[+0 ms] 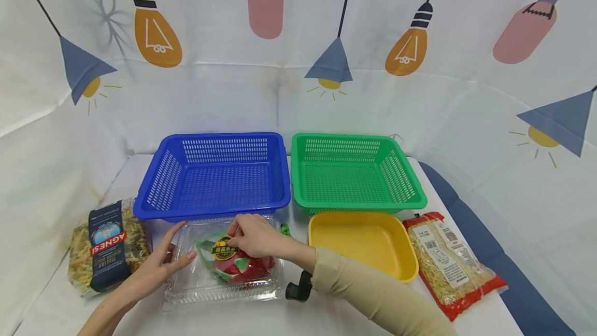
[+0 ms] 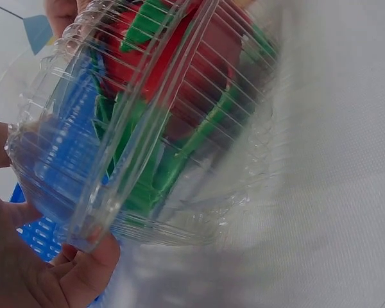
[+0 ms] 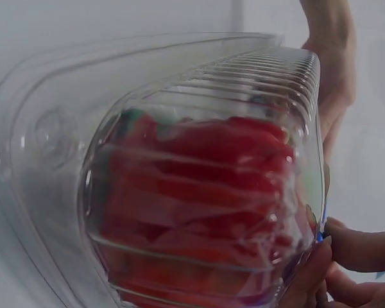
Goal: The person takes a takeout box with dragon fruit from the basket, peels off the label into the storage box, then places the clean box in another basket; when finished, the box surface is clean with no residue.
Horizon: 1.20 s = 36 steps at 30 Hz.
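I have the blue basket [image 1: 212, 213] far left, the green basket [image 1: 359, 205] far right. On the blue one's near side sits the clear box [image 1: 184, 281], the yellow tray [image 1: 356, 245] to its right. The pasta bag [image 1: 109, 248] lies left, the red-edged bag [image 1: 452, 266] right. I see the left hand [image 1: 156, 268] touching the box's left end, fingers and thumb apart. The right hand [image 1: 257, 237] reaches over the red-and-green fruit [image 1: 244, 271] in the box, fingertips at the label [image 1: 223, 249]; I cannot tell whether they pinch it.
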Motion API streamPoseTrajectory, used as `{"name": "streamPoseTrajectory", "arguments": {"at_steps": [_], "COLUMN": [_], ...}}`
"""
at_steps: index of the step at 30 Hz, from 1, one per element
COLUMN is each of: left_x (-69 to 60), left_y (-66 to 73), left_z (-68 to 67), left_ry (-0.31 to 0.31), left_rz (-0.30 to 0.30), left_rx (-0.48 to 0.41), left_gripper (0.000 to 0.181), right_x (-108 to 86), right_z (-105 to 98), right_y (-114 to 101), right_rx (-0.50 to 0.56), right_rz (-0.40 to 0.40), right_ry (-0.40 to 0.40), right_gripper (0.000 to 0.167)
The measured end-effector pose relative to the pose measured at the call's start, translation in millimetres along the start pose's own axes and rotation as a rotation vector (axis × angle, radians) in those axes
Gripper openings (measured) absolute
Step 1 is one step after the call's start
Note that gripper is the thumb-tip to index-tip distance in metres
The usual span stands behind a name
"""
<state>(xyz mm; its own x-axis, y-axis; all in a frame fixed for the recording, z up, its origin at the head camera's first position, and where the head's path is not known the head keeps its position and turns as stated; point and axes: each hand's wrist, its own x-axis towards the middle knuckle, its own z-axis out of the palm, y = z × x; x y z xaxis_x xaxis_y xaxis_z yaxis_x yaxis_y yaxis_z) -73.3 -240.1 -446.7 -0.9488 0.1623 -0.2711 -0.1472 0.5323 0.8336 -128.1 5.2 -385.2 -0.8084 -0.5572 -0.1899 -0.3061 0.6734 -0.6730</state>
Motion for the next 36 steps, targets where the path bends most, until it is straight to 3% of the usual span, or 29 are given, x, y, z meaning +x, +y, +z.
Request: {"name": "streamPoseTrajectory", "arguments": {"at_steps": [24,36], "left_x": [-0.2,-0.8], "left_y": [-1.1,-3.6], "left_z": [0.2,2.0], "left_ry": [0.032,0.026], "left_rz": [0.035,0.045], "left_rx": [-0.013,0.003], "left_gripper": [0.084,0.082], "right_x": [-10.0,-22.0], "right_z": [-11,-14], "right_y": [9,16], "right_rx": [0.338,0.353], "right_rz": [0.021,-0.035], "right_ry": [-0.081,-0.020], "right_gripper": [0.011,0.006]}}
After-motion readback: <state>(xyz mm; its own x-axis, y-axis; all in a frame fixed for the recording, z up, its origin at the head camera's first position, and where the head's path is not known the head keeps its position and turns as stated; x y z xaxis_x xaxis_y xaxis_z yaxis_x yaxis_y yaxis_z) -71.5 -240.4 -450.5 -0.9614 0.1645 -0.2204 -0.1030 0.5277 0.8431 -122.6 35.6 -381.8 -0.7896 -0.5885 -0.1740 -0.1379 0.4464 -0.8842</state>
